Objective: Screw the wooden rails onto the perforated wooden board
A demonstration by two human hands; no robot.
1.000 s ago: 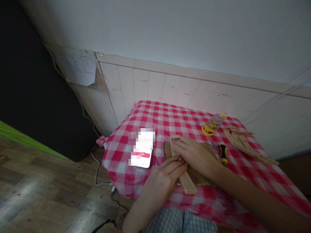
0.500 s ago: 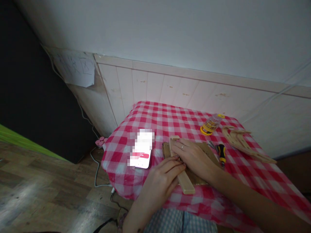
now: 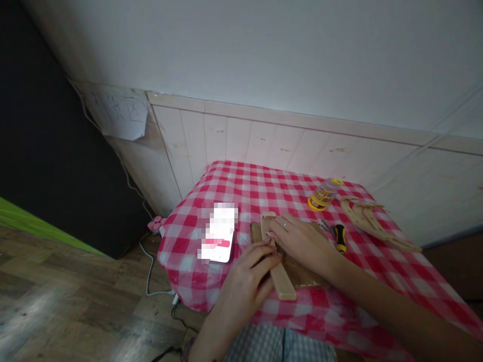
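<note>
Left hand and right hand holding pale strip.
Long axis runs toward tabletop's front edge; left hand nearer front end.

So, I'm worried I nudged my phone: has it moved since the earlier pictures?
No, the phone hasn't visibly moved; it lies on the same part of the checked tablecloth.

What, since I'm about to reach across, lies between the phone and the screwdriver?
In the head view: the board, wood strip, left hand and right hand.
</note>
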